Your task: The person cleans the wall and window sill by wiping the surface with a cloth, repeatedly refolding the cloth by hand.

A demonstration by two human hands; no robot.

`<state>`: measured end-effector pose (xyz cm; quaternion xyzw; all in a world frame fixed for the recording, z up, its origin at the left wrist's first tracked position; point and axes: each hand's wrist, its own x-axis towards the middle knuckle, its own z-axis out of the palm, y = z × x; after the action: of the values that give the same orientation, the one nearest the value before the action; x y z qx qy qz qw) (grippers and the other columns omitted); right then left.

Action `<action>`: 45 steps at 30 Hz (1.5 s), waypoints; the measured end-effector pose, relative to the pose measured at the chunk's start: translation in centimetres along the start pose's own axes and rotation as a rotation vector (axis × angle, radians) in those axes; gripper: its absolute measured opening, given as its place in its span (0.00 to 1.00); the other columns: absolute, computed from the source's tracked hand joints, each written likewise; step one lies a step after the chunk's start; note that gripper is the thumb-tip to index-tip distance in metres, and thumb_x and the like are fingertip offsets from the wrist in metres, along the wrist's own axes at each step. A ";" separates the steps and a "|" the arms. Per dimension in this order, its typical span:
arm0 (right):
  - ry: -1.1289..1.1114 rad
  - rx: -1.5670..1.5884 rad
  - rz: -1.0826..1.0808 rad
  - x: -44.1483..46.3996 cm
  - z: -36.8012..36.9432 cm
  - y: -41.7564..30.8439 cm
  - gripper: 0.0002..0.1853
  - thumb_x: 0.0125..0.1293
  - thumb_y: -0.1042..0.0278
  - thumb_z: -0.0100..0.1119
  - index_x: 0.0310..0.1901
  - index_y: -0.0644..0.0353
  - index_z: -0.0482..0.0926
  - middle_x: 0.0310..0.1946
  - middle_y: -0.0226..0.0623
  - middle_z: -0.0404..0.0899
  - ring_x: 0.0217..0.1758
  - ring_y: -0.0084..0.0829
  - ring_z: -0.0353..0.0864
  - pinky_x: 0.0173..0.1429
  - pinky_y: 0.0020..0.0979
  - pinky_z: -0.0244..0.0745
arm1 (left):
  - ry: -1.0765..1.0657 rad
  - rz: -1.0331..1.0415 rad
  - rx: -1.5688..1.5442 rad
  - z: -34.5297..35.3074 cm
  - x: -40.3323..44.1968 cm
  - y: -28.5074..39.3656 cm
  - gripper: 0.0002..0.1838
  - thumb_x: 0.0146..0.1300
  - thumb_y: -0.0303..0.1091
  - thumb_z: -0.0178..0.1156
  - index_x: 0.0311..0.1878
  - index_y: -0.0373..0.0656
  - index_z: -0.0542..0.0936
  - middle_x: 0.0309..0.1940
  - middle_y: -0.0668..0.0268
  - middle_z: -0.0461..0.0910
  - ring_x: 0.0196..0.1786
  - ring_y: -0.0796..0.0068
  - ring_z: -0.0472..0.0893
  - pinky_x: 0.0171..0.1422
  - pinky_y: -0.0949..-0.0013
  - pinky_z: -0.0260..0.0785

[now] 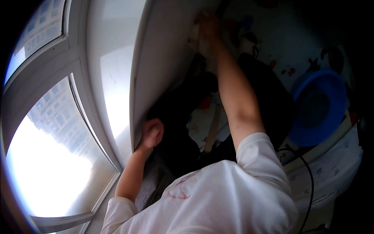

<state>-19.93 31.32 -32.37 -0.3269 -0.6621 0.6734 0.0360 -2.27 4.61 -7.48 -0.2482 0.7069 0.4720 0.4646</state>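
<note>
My right hand (209, 28) reaches far forward to the white panel (165, 43) under the window sill. Its fingers are closed around a pale cloth (194, 34), which lies against the panel; the dark image hides the cloth's exact shape. My left hand (152, 132) is near the lower part of that panel, beside my dark trouser leg. Its fingers are curled in, and whatever they may hold is hidden.
A blue basin (320, 109) stands on the patterned floor at the right. A black cable (311, 179) curves down below it. The bright window (50, 156) and its white sill (113, 78) run along the left. Small dark items lie by my right hand.
</note>
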 end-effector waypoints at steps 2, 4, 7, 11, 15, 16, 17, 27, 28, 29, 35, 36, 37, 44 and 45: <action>0.090 0.015 -0.016 -1.0 0.2 -1.0 0.15 0.65 0.63 0.50 0.47 0.63 0.78 0.48 0.45 0.78 0.48 0.39 0.77 0.56 0.36 0.68 | -0.005 0.008 0.005 0.0 0.2 -0.1 0.10 0.60 0.32 0.48 0.24 0.42 0.67 0.08 0.70 0.61 0.07 0.81 0.59 0.09 0.77 0.47; 0.064 0.082 -0.042 -2.1 0.0 -2.8 0.14 0.65 0.64 0.50 0.45 0.64 0.79 0.45 0.46 0.79 0.45 0.40 0.78 0.55 0.37 0.69 | 0.004 0.018 0.024 -0.1 0.3 -0.3 0.11 0.60 0.35 0.48 0.24 0.41 0.67 0.07 0.70 0.60 0.07 0.80 0.58 0.09 0.77 0.48; -0.035 -0.068 -0.036 -1.1 -0.2 -1.1 0.17 0.64 0.60 0.50 0.47 0.63 0.78 0.46 0.47 0.79 0.47 0.42 0.78 0.53 0.39 0.70 | 0.013 0.035 -0.005 -0.5 0.2 -1.0 0.11 0.60 0.34 0.48 0.24 0.41 0.67 0.07 0.70 0.60 0.07 0.80 0.58 0.09 0.77 0.47; -0.007 -0.132 -0.087 0.8 0.3 -0.7 0.18 0.64 0.57 0.48 0.45 0.61 0.79 0.46 0.47 0.78 0.47 0.44 0.77 0.52 0.40 0.70 | 0.027 -0.015 -0.061 -0.4 0.3 -0.1 0.08 0.59 0.31 0.48 0.24 0.42 0.68 0.08 0.71 0.61 0.07 0.81 0.58 0.10 0.77 0.47; 0.049 -0.116 -0.088 0.0 1.2 -0.3 0.18 0.63 0.57 0.48 0.46 0.60 0.79 0.48 0.48 0.77 0.51 0.48 0.75 0.55 0.41 0.69 | 0.007 -0.013 -0.029 -0.7 0.1 -0.1 0.06 0.56 0.28 0.47 0.25 0.43 0.69 0.10 0.72 0.62 0.09 0.83 0.59 0.11 0.78 0.47; 0.024 -0.119 -0.084 0.1 0.8 -0.2 0.18 0.63 0.57 0.48 0.46 0.60 0.79 0.49 0.48 0.76 0.52 0.49 0.74 0.56 0.41 0.69 | 0.011 -0.004 -0.004 -0.5 0.0 0.0 0.05 0.56 0.27 0.47 0.25 0.43 0.69 0.10 0.71 0.62 0.09 0.83 0.59 0.11 0.78 0.47; -0.004 -0.230 -0.113 0.2 0.4 0.2 0.18 0.63 0.58 0.47 0.46 0.60 0.79 0.50 0.48 0.76 0.53 0.49 0.74 0.56 0.42 0.69 | 0.023 -0.028 -0.009 -0.1 -0.3 0.1 0.05 0.56 0.27 0.47 0.25 0.43 0.70 0.10 0.71 0.62 0.09 0.83 0.59 0.11 0.78 0.47; -0.086 -0.757 -0.402 1.3 1.4 2.5 0.14 0.64 0.67 0.44 0.42 0.59 0.80 0.49 0.44 0.77 0.53 0.44 0.74 0.58 0.40 0.68 | 0.034 -0.052 -0.001 0.2 -0.5 0.7 0.05 0.55 0.28 0.47 0.25 0.42 0.70 0.11 0.70 0.63 0.09 0.83 0.59 0.11 0.77 0.48; -0.165 -0.834 -0.298 2.0 1.2 1.8 0.14 0.64 0.68 0.44 0.43 0.58 0.81 0.50 0.44 0.76 0.53 0.44 0.74 0.58 0.40 0.68 | 0.042 -0.032 0.016 0.1 -0.2 1.1 0.05 0.55 0.28 0.46 0.25 0.42 0.70 0.11 0.70 0.63 0.09 0.83 0.59 0.11 0.77 0.48; -0.103 -0.805 -0.380 2.2 1.1 1.3 0.14 0.64 0.68 0.44 0.44 0.57 0.81 0.51 0.43 0.76 0.53 0.44 0.74 0.59 0.39 0.68 | 0.040 -0.029 0.033 0.0 0.3 1.4 0.05 0.56 0.28 0.47 0.25 0.42 0.70 0.11 0.70 0.63 0.09 0.83 0.59 0.11 0.77 0.48; -0.029 -0.731 -0.356 0.7 1.4 3.6 0.16 0.64 0.64 0.46 0.48 0.56 0.79 0.54 0.41 0.74 0.55 0.43 0.73 0.60 0.39 0.68 | 0.020 -0.068 0.089 -0.2 0.0 0.8 0.07 0.56 0.30 0.47 0.24 0.43 0.70 0.11 0.71 0.63 0.09 0.83 0.60 0.11 0.77 0.48; -0.048 -0.440 -0.143 1.0 1.4 2.5 0.16 0.64 0.63 0.47 0.50 0.56 0.78 0.55 0.41 0.74 0.56 0.43 0.73 0.61 0.38 0.68 | 0.021 -0.056 0.082 0.1 -0.2 1.2 0.07 0.57 0.30 0.48 0.24 0.43 0.70 0.11 0.71 0.63 0.09 0.83 0.59 0.11 0.77 0.48; -0.048 -0.431 -0.188 1.3 1.3 2.5 0.17 0.64 0.62 0.47 0.51 0.56 0.77 0.55 0.42 0.74 0.56 0.43 0.73 0.60 0.38 0.68 | 0.019 -0.041 0.074 0.2 -0.2 1.5 0.08 0.57 0.30 0.48 0.23 0.43 0.70 0.11 0.71 0.63 0.09 0.84 0.59 0.11 0.77 0.48; -0.059 -0.344 -0.291 1.7 2.3 5.1 0.22 0.64 0.57 0.50 0.56 0.59 0.73 0.53 0.48 0.74 0.56 0.47 0.73 0.59 0.40 0.68 | -0.103 0.400 0.709 1.0 -3.4 1.9 0.09 0.60 0.34 0.55 0.29 0.38 0.75 0.21 0.61 0.73 0.25 0.65 0.76 0.30 0.65 0.69; -0.076 -0.288 -0.203 1.8 2.1 4.7 0.22 0.64 0.56 0.50 0.55 0.60 0.73 0.53 0.48 0.75 0.56 0.47 0.73 0.59 0.40 0.68 | -0.100 0.577 0.839 1.8 -4.9 2.6 0.06 0.56 0.31 0.58 0.27 0.40 0.75 0.21 0.60 0.73 0.24 0.61 0.74 0.28 0.64 0.69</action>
<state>-20.52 29.77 -37.56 -0.2347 -0.7821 0.5764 0.0314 -1.42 6.99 -2.22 0.1879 0.8522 0.2680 0.4083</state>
